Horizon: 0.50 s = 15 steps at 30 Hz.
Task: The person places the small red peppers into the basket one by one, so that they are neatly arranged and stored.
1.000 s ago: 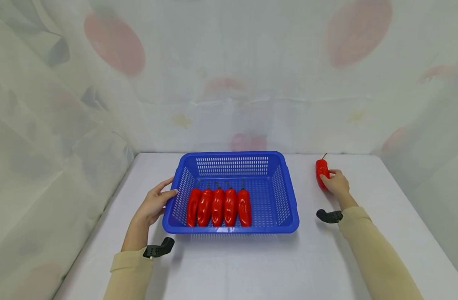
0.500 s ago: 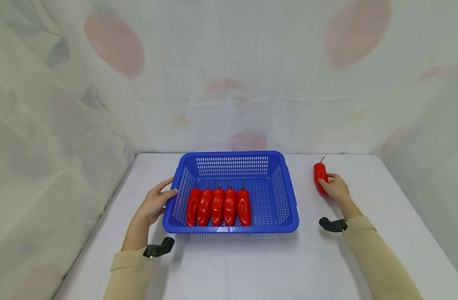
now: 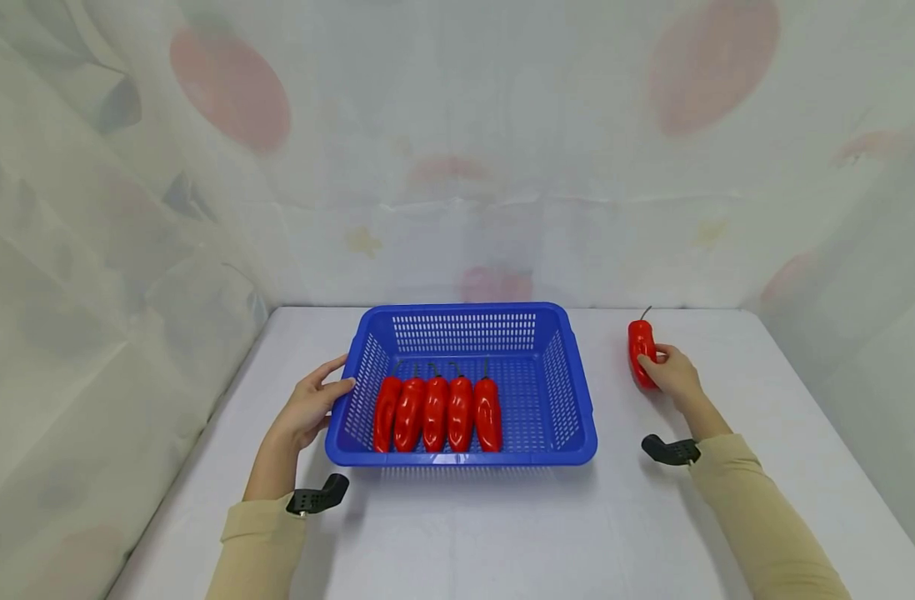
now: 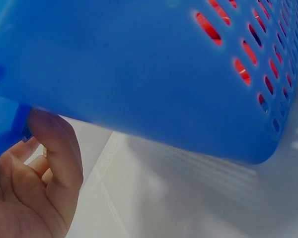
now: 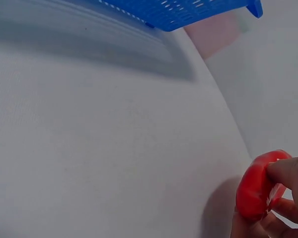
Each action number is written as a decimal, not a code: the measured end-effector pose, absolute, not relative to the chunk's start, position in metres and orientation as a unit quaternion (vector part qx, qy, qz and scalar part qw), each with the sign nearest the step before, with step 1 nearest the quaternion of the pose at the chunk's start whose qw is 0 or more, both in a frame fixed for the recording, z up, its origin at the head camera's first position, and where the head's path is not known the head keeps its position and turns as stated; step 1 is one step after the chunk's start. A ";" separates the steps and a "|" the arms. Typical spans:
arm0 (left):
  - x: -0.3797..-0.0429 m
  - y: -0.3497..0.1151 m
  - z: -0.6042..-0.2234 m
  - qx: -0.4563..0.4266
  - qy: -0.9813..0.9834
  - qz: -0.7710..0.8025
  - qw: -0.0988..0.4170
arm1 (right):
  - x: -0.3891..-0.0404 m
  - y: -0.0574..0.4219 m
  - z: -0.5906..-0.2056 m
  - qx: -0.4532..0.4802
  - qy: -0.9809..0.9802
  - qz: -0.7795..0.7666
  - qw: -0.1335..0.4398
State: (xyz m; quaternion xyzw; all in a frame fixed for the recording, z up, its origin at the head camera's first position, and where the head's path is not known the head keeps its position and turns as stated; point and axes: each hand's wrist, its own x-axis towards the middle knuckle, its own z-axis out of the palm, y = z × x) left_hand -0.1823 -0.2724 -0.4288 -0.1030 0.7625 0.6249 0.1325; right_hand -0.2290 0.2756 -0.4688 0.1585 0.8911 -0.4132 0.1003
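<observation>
Several red chili peppers lie side by side in the left half of a blue plastic basket, stems toward the back. At the basket's left side, my left hand grips the rim, thumb on top. Curled fingers show under that rim in the left wrist view. To the right of the basket, my right hand pinches one more red chili pepper between thumb and fingers, its stem pointing away from me. A shadow lies beside this pepper in the right wrist view.
A white-covered table bears the basket. Pale printed cloth hangs behind the table, and more cloth closes off the left side. Each wrist wears a black device, such as the one on the right wrist.
My right hand has shifted slightly toward me with the pepper still pinched; the pepper dipped nearer and then moved a little away again. The left hand and basket stay put.
</observation>
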 end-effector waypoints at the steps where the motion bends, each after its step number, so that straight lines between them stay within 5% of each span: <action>1: -0.182 -0.272 -0.429 -0.103 0.763 0.625 0.133 | -0.229 0.275 -0.467 0.155 0.890 -0.416 0.100; 15: -0.182 -0.272 -0.429 -0.104 0.765 0.621 0.131 | -0.228 0.258 -0.434 0.092 0.887 -0.448 0.070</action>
